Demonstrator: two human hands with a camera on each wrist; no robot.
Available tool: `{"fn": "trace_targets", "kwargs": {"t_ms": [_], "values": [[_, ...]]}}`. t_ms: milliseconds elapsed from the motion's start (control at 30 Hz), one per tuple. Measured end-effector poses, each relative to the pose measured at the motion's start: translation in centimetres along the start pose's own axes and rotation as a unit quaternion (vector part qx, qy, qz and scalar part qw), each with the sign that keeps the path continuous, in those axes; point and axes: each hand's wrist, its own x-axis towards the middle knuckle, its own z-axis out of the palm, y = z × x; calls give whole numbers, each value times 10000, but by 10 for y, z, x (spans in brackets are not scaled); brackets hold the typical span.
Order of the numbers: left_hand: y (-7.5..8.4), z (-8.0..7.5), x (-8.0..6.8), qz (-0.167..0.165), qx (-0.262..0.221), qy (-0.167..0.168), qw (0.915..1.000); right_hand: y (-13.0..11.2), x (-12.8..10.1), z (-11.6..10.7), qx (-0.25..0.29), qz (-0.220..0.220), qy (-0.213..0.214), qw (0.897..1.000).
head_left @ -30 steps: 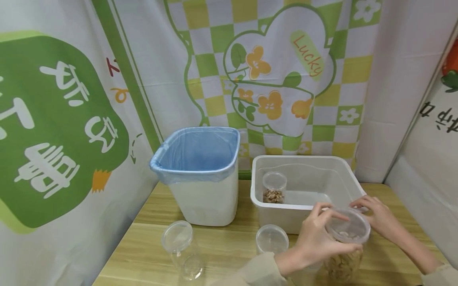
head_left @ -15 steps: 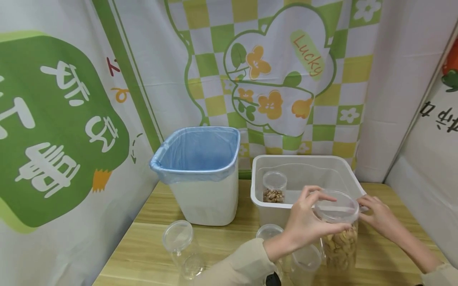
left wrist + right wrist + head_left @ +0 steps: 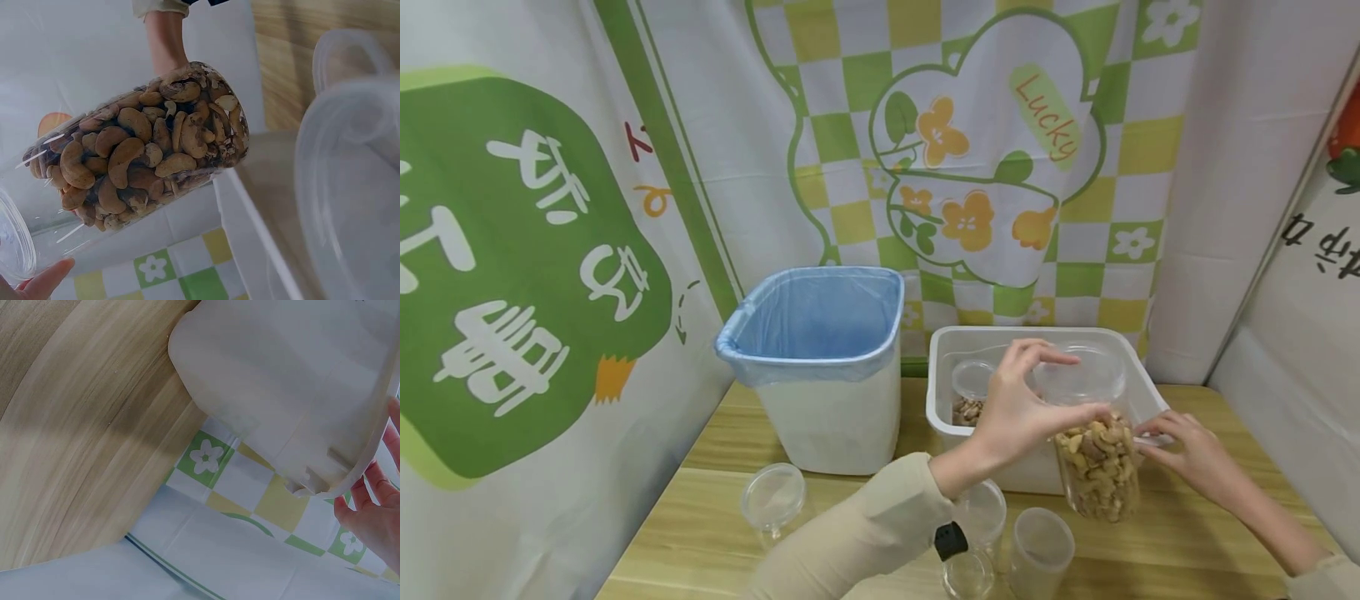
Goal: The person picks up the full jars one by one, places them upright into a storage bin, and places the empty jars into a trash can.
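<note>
Cashew jar (image 3: 1096, 454): you hold it up off the table, over the front rim of the white bin (image 3: 1045, 337), your left hand (image 3: 1022, 408) pinching it near the lid with thumb and fingers curled round the top. Your left wrist view shows what the head view cannot, the cashews packed close against the clear wall (image 3: 144, 156). Your right hand (image 3: 1187, 454) rests with relaxed fingers at the bin's rim, beside the jar; the right wrist view shows those fingertips (image 3: 375, 506) against the bin's outer edge (image 3: 300, 412). Farther back stands the blue-lined bin (image 3: 820, 367).
</note>
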Motion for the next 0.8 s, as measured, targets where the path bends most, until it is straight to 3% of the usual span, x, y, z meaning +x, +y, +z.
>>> {"fn": "trace_targets", "kwargs": {"t_ms": [333,500,800], "values": [[-5,-20,32,-146,-276,168,9994,-3,0,0,-29,-38,64,10000],[-11,-25,48,-254,-175,338,9990,-3,-1,1,-5,-96,149,9998],[-32,-21,70,-593,211,507,9967,-2,-1,0,96,75,-13,9999]]}}
